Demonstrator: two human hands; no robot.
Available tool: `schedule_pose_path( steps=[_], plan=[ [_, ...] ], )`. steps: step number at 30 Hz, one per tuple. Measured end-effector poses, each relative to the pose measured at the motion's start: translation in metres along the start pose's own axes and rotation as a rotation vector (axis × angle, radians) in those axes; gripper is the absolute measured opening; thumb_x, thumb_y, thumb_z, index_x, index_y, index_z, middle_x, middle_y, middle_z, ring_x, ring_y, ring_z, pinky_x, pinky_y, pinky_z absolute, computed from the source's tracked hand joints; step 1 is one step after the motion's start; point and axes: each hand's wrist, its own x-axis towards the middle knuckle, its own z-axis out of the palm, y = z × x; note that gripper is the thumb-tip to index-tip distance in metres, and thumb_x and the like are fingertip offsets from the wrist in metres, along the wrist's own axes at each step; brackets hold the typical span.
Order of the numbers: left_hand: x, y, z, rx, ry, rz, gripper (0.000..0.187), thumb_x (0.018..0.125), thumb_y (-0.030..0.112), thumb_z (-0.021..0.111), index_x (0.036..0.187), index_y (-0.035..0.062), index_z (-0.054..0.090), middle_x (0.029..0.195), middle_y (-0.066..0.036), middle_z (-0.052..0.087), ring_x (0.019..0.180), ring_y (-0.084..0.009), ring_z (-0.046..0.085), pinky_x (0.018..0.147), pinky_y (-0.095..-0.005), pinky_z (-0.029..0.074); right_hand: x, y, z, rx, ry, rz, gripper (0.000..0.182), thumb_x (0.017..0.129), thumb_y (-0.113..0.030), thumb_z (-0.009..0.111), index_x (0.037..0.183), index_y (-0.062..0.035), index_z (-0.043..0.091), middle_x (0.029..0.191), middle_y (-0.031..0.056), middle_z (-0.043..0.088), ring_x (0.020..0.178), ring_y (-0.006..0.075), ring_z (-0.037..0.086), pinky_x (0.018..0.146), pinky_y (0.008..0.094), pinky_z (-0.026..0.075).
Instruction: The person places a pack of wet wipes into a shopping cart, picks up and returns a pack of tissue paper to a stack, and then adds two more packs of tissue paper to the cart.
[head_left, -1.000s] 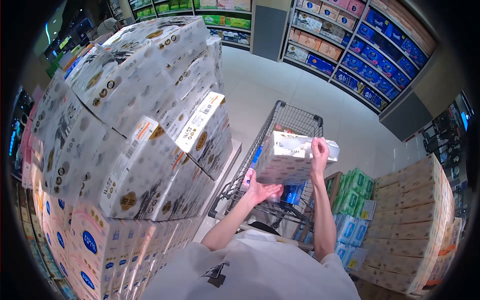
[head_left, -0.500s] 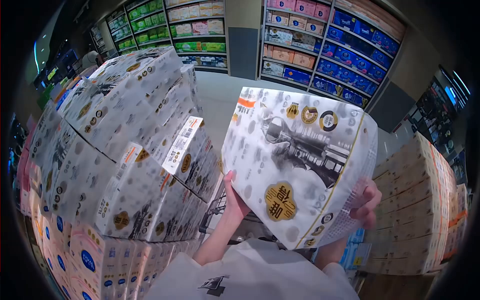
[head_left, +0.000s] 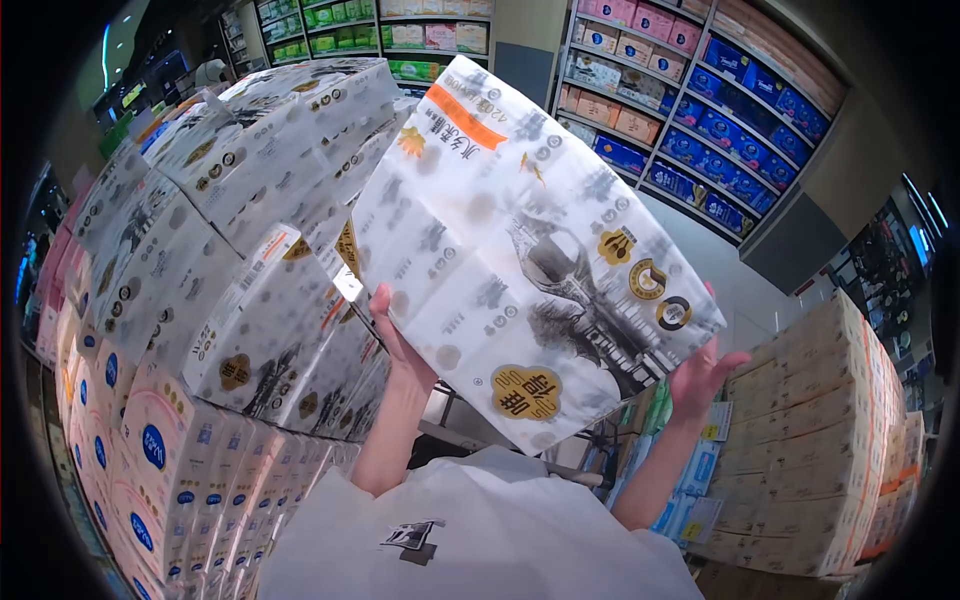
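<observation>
Between my two hands is a large white tissue pack (head_left: 480, 230) with grey ink-style pictures, gold emblems and an orange stripe. It is tilted, its upper end leaning left toward the stacked packs. My left hand (head_left: 402, 345) grips its lower left edge, thumb up along the side. At the lower right corner my right hand (head_left: 700, 375) supports it, with the thumb pointing out to the right; some of its fingers are hidden by the pack. Just left of the held pack rises a stack of matching tissue packs (head_left: 270, 320).
Pink-and-white tissue packs (head_left: 165, 460) form the lower left of the stack. Beige packs (head_left: 800, 430) are piled at the right. Shelves of blue packs (head_left: 735, 130) and green packs (head_left: 335, 42) line the back. Part of a shopping cart (head_left: 455, 420) shows below the held pack.
The tissue pack has turned and risen to the upper left, showing more of its front face. Both hands moved with it, and the right hand shifted to its lower corner.
</observation>
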Motion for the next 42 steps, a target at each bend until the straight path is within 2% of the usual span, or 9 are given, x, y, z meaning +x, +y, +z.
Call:
schedule_pose_path(
  steps=[2, 7, 10, 14, 23, 26, 31, 35, 42],
  plan=[
    [0.003, 0.004, -0.004, -0.015, 0.006, 0.027, 0.078, 0.083, 0.060, 0.050, 0.141, 0.0090, 0.042, 0.131, -0.009, 0.055, 0.115, -0.0270, 0.057, 0.094, -0.0437, 0.049, -0.006, 0.006, 0.024, 0.072, -0.262, 0.015, 0.125, 0.063, -0.083, 0.062, 0.150, -0.0082, 0.015, 0.151, 0.0192, 0.031, 0.137, 0.0333, 0.037, 0.112, 0.0459, 0.037],
    [0.017, 0.025, 0.001, -0.071, 0.000, 0.080, 0.073, 0.086, 0.057, 0.048, 0.141, 0.0088, 0.044, 0.128, -0.010, 0.058, 0.109, -0.0269, 0.061, 0.087, -0.0437, 0.054, -0.028, 0.039, 0.052, 0.119, -0.022, -0.007, 0.131, 0.058, -0.084, 0.066, 0.152, -0.0090, 0.013, 0.153, 0.0205, 0.028, 0.140, 0.0365, 0.032, 0.114, 0.0534, 0.032],
    [0.034, 0.058, 0.017, 0.118, 0.006, 0.076, 0.072, 0.083, 0.058, 0.051, 0.136, 0.0086, 0.049, 0.124, -0.011, 0.059, 0.106, -0.0248, 0.061, 0.088, -0.0391, 0.052, -0.024, 0.038, 0.045, 0.353, -0.156, 0.172, 0.133, 0.060, -0.087, 0.061, 0.154, -0.0075, 0.012, 0.155, 0.0207, 0.025, 0.141, 0.0366, 0.031, 0.114, 0.0531, 0.031],
    [0.061, 0.092, 0.038, 0.320, -0.103, 0.032, 0.074, 0.081, 0.053, 0.059, 0.135, 0.0042, 0.048, 0.120, -0.013, 0.060, 0.101, -0.0231, 0.063, 0.084, -0.0352, 0.053, -0.014, 0.059, 0.040, 0.062, -0.354, 0.292, 0.135, 0.060, -0.088, 0.062, 0.153, -0.0018, 0.014, 0.151, 0.0179, 0.031, 0.137, 0.0306, 0.038, 0.112, 0.0454, 0.035],
    [0.059, 0.117, 0.094, 1.037, -0.262, -0.039, 0.069, 0.093, 0.054, 0.056, 0.136, 0.0003, 0.048, 0.122, -0.009, 0.060, 0.106, -0.0130, 0.059, 0.089, -0.0285, 0.048, -0.023, 0.145, 0.045, 0.311, -0.173, 0.612, 0.069, 0.092, -0.063, 0.051, 0.132, -0.0061, 0.051, 0.118, 0.0090, 0.062, 0.105, 0.0221, 0.063, 0.090, 0.0386, 0.053],
    [0.078, 0.119, 0.075, 0.954, -0.395, -0.019, 0.062, 0.098, 0.043, 0.053, 0.140, -0.0020, 0.044, 0.129, -0.009, 0.058, 0.106, -0.0077, 0.060, 0.081, -0.0197, 0.051, -0.012, 0.169, 0.049, 0.398, -0.157, 0.624, 0.069, 0.095, -0.062, 0.046, 0.137, -0.0071, 0.048, 0.120, 0.0093, 0.063, 0.101, 0.0227, 0.065, 0.083, 0.0368, 0.056],
    [0.043, 0.121, 0.084, 0.819, -0.503, -0.087, 0.077, 0.084, 0.004, 0.068, 0.150, -0.0006, 0.029, 0.141, -0.012, 0.050, 0.118, -0.0140, 0.057, 0.096, -0.0268, 0.052, -0.016, 0.173, 0.068, 0.480, -0.131, 0.563, 0.070, 0.097, -0.059, 0.043, 0.144, -0.0066, 0.040, 0.138, 0.0107, 0.052, 0.120, 0.0257, 0.056, 0.099, 0.0418, 0.047],
    [0.034, 0.111, 0.087, 0.810, -0.568, -0.054, 0.079, 0.083, 0.005, 0.070, 0.150, -0.0001, 0.028, 0.145, -0.014, 0.045, 0.119, -0.0166, 0.057, 0.094, -0.0282, 0.054, -0.017, 0.198, 0.062, 0.646, -0.181, 0.657, 0.070, 0.098, -0.058, 0.043, 0.145, -0.0061, 0.039, 0.140, 0.0116, 0.050, 0.122, 0.0268, 0.053, 0.103, 0.0428, 0.044],
    [0.017, 0.111, 0.091, 0.905, -0.636, 0.007, 0.085, 0.082, 0.011, 0.075, 0.151, 0.0008, 0.027, 0.155, -0.015, 0.032, 0.140, -0.0289, 0.035, 0.119, -0.0455, 0.023, -0.025, 0.216, 0.056, 0.726, -0.250, 0.693, 0.074, 0.098, -0.059, 0.040, 0.147, -0.0041, 0.035, 0.144, 0.0151, 0.047, 0.126, 0.0302, 0.051, 0.105, 0.0455, 0.044]
  ],
)
